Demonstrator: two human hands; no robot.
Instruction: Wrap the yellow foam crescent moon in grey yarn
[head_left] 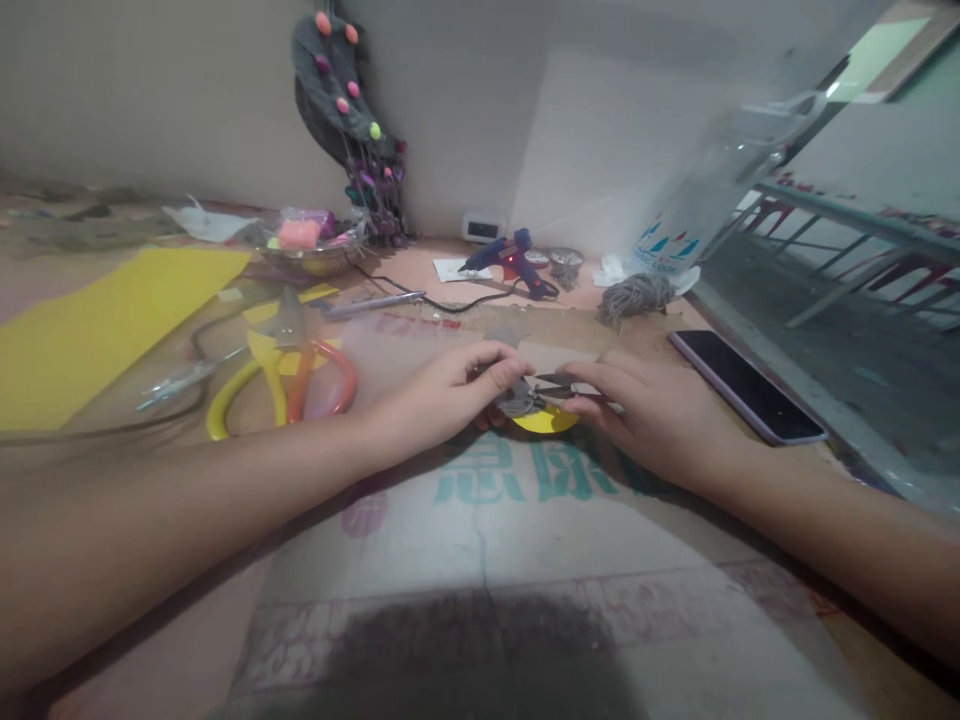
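My left hand (480, 378) is closed, thumb and fingers pinching a small grey piece (517, 400) that looks like felt or yarn. Much of that piece is hidden behind the fingers. Just below it shows a rounded yellow piece (547, 419), and I cannot tell whether the two are joined. My right hand (645, 405) grips dark, thin thread snips (559, 390) between thumb and fingers. Their two pointed tips face left, slightly apart, close to the grey piece. Both hands are over the printed cardboard sheet (420, 560).
Orange-and-yellow-handled scissors (285, 385) lie left, near a yellow sheet (112, 330). Behind are a bowl (307, 262), a pen (375, 305) and a corded glue gun (517, 262). Grey yarn (637, 298), a large plastic bottle (675, 225) and a phone (750, 385) are right.
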